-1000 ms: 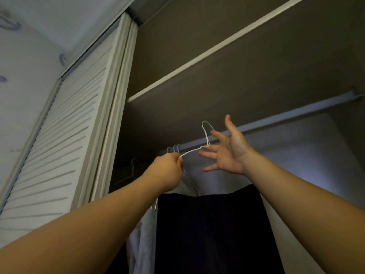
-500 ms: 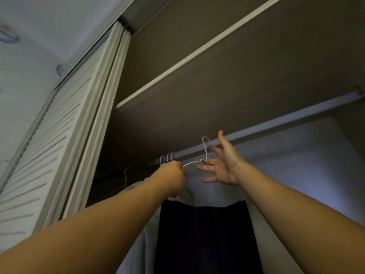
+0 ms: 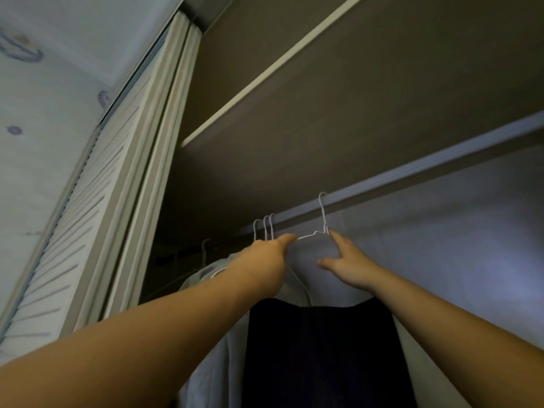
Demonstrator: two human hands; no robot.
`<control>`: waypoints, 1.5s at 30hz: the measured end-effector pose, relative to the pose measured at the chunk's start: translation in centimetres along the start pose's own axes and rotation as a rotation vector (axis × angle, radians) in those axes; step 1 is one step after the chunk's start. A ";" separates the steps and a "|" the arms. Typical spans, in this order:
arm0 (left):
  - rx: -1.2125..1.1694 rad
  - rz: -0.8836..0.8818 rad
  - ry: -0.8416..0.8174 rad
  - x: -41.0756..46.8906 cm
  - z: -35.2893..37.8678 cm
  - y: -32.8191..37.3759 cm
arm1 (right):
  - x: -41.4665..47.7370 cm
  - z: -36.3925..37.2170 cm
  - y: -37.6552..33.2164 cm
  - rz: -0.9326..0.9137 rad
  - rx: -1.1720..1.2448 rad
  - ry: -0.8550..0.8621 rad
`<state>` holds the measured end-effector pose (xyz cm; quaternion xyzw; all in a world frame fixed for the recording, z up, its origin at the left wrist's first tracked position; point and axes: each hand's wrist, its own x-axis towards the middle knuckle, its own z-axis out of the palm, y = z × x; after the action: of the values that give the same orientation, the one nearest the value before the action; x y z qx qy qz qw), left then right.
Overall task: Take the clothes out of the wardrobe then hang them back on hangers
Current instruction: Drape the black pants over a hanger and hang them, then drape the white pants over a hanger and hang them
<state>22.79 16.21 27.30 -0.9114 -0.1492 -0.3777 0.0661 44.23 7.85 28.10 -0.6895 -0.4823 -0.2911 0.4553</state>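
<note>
**Wire hanger with the dark garment at the rail**

Both arms reach up into the wardrobe. The left hand (image 3: 265, 260) pinches the left shoulder of a white wire hanger (image 3: 309, 235), its thumb lying along the wire. The right hand (image 3: 350, 260) is spread, with straight fingers, and its fingertips (image 3: 332, 234) touch the hanger just under the neck. Above the right hand, the hook lies over the rail (image 3: 412, 172).

The dark garment (image 3: 318, 348) hangs below and between the two hands, seemingly from this hanger. A pale garment (image 3: 212, 363) hangs under the left forearm. Three other hooks (image 3: 265, 225) sit on the rail just above the left hand.

I judge that one hanger is being handled at the rail, but whether it is being put on or lifted off cannot be told here. If put on, the next move needs the hook fully seated before the left hand lets go. If lifted off, the hook must rise clear of the rail.
</note>
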 end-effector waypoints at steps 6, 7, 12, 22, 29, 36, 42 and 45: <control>0.103 0.019 0.038 0.3 0.8 -1.4 | 1.6 3.7 1.1 -0.051 -0.055 -0.046; 0.125 0.022 0.032 0.5 0.9 -1.8 | 1.9 4.3 0.9 -0.051 -0.035 -0.069; 0.381 0.013 0.049 0.5 1.1 -4.3 | 3.6 7.9 -0.1 -0.035 0.033 -0.126; 0.315 -0.012 -0.055 -0.7 3.2 -8.6 | 7.4 13.0 -0.2 0.070 0.083 -0.237; 0.317 -0.016 -0.070 -4.5 2.6 -9.4 | 5.8 12.0 -1.0 0.098 0.185 -0.246; 0.483 0.098 0.050 -10.4 -2.3 -10.5 | 1.5 11.0 -3.0 0.040 0.183 -0.100; 0.550 0.069 0.233 -18.8 -8.2 -13.2 | -6.7 8.0 -15.1 -0.167 0.222 -0.026; 0.599 -0.003 0.222 -24.9 -11.4 -15.2 | -11.5 9.5 -21.1 -0.337 0.233 -0.062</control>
<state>-6.41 22.45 17.85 -0.8044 -0.2468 -0.4143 0.3469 20.02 14.39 21.81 -0.5503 -0.6351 -0.2842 0.4616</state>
